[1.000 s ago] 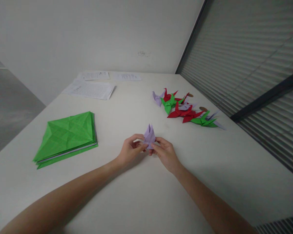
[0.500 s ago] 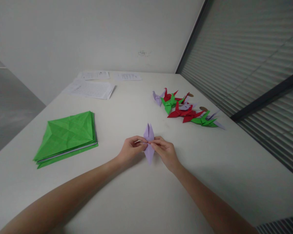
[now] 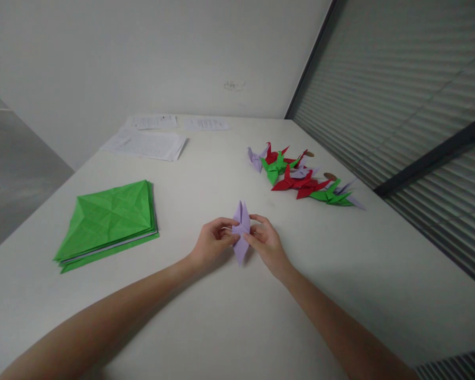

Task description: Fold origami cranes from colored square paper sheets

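A lilac sheet of origami paper (image 3: 241, 228), folded into a long diamond with a slit in its far point, is held between my hands just over the white table. My left hand (image 3: 214, 240) pinches its left edge, thumb on top. On the opposite edge, my right hand (image 3: 266, 243) grips the paper with the thumb on its face and the fingers curled along the side. The undersides of the paper and some fingertips are hidden.
Folded paper cranes (image 3: 296, 179) in red, green and lilac crowd the table's right side by the window blinds (image 3: 399, 105). A stack of creased green paper (image 3: 111, 211) lies at left. Printed sheets (image 3: 146, 144) rest at the back left.
My fingertips have drawn apart from the middle of the lilac paper toward its side edges, uncovering its centre. The right index finger has lifted outward. Nothing else has shifted.
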`<act>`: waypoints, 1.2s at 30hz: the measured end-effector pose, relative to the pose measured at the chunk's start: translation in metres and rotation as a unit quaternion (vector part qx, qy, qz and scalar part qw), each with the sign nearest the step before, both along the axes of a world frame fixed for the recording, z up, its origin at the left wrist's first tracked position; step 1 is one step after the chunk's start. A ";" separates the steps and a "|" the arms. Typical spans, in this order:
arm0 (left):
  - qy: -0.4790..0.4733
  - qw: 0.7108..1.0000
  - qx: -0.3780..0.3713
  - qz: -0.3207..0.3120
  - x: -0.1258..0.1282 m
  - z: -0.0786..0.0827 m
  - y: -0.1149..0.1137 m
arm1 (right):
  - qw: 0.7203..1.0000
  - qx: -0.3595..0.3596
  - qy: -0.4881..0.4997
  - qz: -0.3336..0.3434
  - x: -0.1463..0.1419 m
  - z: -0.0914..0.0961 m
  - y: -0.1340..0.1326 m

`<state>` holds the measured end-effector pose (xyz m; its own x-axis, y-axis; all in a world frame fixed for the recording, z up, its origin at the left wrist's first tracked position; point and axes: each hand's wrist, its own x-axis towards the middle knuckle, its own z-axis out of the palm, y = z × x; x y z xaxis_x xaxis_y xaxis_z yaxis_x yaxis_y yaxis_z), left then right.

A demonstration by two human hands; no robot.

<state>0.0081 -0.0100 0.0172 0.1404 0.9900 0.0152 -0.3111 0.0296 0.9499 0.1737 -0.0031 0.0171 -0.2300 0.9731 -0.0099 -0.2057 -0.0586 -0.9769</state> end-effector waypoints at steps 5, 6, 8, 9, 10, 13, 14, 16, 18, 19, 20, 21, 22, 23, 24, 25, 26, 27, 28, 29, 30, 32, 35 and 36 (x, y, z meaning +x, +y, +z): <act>-0.019 1.000 0.000 -0.006 0.001 0.003 -0.002 | 0.999 0.012 -0.023 -0.022 0.001 -0.003 0.002; -0.027 1.000 -0.006 -0.006 0.001 0.003 -0.003 | 0.999 0.017 -0.026 -0.026 0.001 -0.003 0.003; -0.035 0.999 -0.022 -0.006 0.001 0.004 -0.003 | 0.999 0.025 -0.029 -0.030 0.001 -0.003 0.003; -0.036 0.999 -0.029 -0.005 0.000 0.005 -0.003 | 0.999 0.028 -0.031 -0.031 0.001 -0.003 0.003; -0.037 0.999 -0.035 -0.004 0.000 0.005 -0.003 | 0.998 0.030 -0.033 -0.033 0.001 -0.003 0.003; -0.035 0.998 -0.044 0.003 -0.001 0.006 -0.002 | 0.998 0.033 -0.038 -0.037 0.001 -0.003 0.003; -0.032 0.998 -0.045 0.005 -0.001 0.006 -0.002 | 0.998 0.033 -0.038 -0.038 0.001 -0.003 0.003; -0.026 0.999 -0.045 0.006 -0.001 0.007 -0.002 | 0.998 0.032 -0.037 -0.037 0.001 -0.002 0.003; -0.026 0.999 -0.042 0.007 -0.001 0.007 -0.002 | 0.998 0.032 -0.039 -0.032 0.001 -0.002 0.002; -0.029 0.999 -0.041 0.007 -0.001 0.007 -0.002 | 0.998 0.034 -0.041 -0.030 0.001 -0.002 0.002; -0.031 0.999 -0.042 0.005 -0.001 0.007 -0.002 | 0.998 0.036 -0.045 -0.027 0.001 -0.002 0.002; -0.034 0.998 -0.044 0.001 -0.001 0.007 -0.002 | 0.998 0.039 -0.050 -0.026 0.002 -0.002 0.002; -0.036 0.998 -0.048 -0.006 -0.001 0.007 -0.002 | 0.997 0.043 -0.053 -0.024 0.002 -0.003 0.002; -0.038 0.998 -0.053 -0.015 -0.001 0.006 -0.002 | 0.997 0.047 -0.057 -0.022 0.002 -0.004 0.002; -0.038 0.997 -0.058 -0.024 -0.001 0.005 -0.002 | 0.997 0.050 -0.059 -0.020 0.002 -0.004 0.002; -0.038 0.997 -0.059 -0.030 -0.001 0.005 -0.001 | 0.996 0.054 -0.062 -0.018 0.002 -0.005 0.001; -0.036 0.997 -0.057 -0.033 -0.001 0.004 -0.001 | 0.996 0.058 -0.065 -0.016 0.002 -0.006 0.001; -0.033 0.998 -0.052 -0.033 -0.001 0.004 -0.001 | 0.996 0.061 -0.068 -0.012 0.002 -0.006 0.000; -0.029 0.998 -0.044 -0.032 -0.001 0.004 -0.001 | 0.995 0.064 -0.071 -0.009 0.002 -0.006 0.000; -0.025 0.999 -0.035 -0.029 -0.002 0.004 0.000 | 0.995 0.066 -0.074 -0.006 0.002 -0.006 -0.001; -0.020 0.999 -0.026 -0.028 -0.002 0.004 0.000 | 0.995 0.068 -0.075 -0.004 0.002 -0.005 -0.001; -0.011 0.999 -0.014 -0.027 -0.003 0.004 0.000 | 0.995 0.070 -0.077 -0.005 0.002 -0.004 -0.002; -0.006 0.999 -0.027 -0.032 -0.003 0.003 0.000 | 0.995 0.063 -0.078 -0.016 0.001 -0.004 -0.002; -0.002 0.999 -0.033 -0.027 -0.003 0.002 0.000 | 0.995 0.058 -0.078 -0.024 0.000 -0.004 -0.001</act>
